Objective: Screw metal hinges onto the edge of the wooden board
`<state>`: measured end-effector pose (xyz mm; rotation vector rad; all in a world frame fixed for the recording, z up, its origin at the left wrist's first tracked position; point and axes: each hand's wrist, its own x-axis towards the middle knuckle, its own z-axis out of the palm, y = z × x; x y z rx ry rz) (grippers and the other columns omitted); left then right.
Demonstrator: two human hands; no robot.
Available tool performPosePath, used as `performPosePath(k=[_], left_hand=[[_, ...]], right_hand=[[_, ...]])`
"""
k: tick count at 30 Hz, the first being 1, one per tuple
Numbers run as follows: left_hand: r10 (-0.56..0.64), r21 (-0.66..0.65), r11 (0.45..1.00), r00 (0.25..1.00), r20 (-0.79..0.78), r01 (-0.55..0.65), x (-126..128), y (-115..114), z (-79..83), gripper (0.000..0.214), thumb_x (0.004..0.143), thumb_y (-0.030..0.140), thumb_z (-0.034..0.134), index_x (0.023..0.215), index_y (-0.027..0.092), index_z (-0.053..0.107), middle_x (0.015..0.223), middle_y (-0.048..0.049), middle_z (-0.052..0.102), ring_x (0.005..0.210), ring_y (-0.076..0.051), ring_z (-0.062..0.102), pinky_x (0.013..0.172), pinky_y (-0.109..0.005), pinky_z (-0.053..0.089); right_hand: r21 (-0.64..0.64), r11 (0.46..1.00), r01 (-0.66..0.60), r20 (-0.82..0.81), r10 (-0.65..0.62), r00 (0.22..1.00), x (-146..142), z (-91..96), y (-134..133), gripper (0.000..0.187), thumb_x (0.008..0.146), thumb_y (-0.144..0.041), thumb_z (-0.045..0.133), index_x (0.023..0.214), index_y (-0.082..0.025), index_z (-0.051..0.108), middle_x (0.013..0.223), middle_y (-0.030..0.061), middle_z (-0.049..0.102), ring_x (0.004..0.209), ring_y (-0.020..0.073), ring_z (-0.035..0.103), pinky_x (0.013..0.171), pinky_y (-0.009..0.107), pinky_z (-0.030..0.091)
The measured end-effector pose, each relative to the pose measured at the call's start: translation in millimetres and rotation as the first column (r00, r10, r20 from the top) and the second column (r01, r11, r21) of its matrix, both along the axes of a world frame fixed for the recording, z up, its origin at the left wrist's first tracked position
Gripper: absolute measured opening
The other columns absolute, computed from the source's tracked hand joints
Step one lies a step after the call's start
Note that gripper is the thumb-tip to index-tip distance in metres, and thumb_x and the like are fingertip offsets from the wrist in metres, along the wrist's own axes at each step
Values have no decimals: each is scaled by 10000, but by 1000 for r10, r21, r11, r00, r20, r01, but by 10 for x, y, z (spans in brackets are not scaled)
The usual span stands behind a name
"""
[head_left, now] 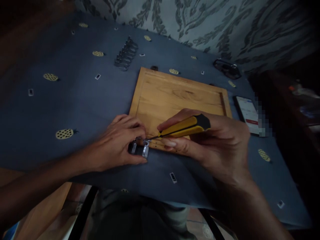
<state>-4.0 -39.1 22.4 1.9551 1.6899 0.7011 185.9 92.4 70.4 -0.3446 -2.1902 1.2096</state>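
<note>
A yellow-and-black screwdriver (185, 127) is gripped in my right hand (222, 143), with its thin shaft pointing left. Its tip meets a small shiny metal fitting (145, 150) at the near left corner of a framed wooden panel (175, 100). Curled around that corner, my left hand (120, 140) has its fingers on the fitting and its thumb below it. The fingers partly hide the metal, so its full shape does not show. Small dark holes dot the panel's near edge between my hands.
A row of joined dark metal pieces (126, 53) lies at the back of the blue pineapple-print tablecloth (75, 110). A phone (247, 115) with its screen lit is right of the panel. Dark-framed glasses (227, 68) rest near the patterned wall (212, 23).
</note>
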Motion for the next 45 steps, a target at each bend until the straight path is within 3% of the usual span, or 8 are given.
performPosePath(k=[6,17,19,24,29,36,40,45], left_hand=[[4,26,1000,1000,-8,-4,3,16,-17,282,811,376,867,921,209,669,1064,-13,686,1096,-251,622,1050,-414,399],[7,1,1000,1000,-3,-7,-8,17,-14,341,791,385,905,992,214,689,1163,-29,706,1190,-284,633,1082,-447,389],[20,23,1000,1000,-4,-20,-5,19,-23,349,786,389,908,989,210,688,1164,-33,704,1196,-292,632,1067,-451,394],[23,18,1000,1000,-14,-23,-6,33,-28,352,771,382,919,965,196,691,1066,-20,685,1127,-277,642,1033,-440,408],[23,19,1000,999,-23,-22,-14,52,-20,338,779,390,904,958,198,691,1046,-16,680,1098,-268,642,1020,-432,416],[19,-17,1000,999,-39,-20,-11,52,-23,340,773,398,898,972,208,700,1071,-23,691,1123,-279,645,1043,-441,420],[22,-12,1000,999,-45,-23,-17,50,-36,348,779,416,885,997,209,708,1154,-45,703,1215,-311,621,1056,-442,418],[32,7,999,999,-37,-32,-8,51,-31,325,773,420,879,934,208,693,1078,-26,683,1113,-277,638,1013,-427,422]], right_hand=[[-13,996,93,3,-93,996,-59,-40,-48,289,759,-428,967,834,-251,751,755,-26,725,623,154,668,538,291,528],[-343,931,-126,48,151,987,7,101,4,188,910,-352,855,1070,-261,819,977,-12,817,696,104,758,696,223,652],[-317,939,-131,25,146,989,-5,80,1,141,906,-367,857,966,-244,827,939,-5,810,668,111,745,663,233,641],[-156,987,41,10,-40,999,-81,-22,-43,366,809,-523,908,751,-208,729,670,-28,671,539,112,608,489,257,506],[-54,981,184,-6,-185,983,-114,-121,-99,471,767,-595,917,705,-220,637,669,-41,640,534,101,552,486,265,474],[-122,988,91,-17,-93,995,-18,-96,-138,309,858,-514,875,930,-235,764,809,-20,719,589,112,642,533,259,528],[-123,992,-16,43,22,999,51,-60,-97,313,873,-521,858,815,-222,787,886,26,754,742,148,696,641,285,575],[-91,996,-9,-11,8,1000,40,-83,-70,217,896,-447,857,864,-241,796,889,7,775,722,145,692,655,303,567]])
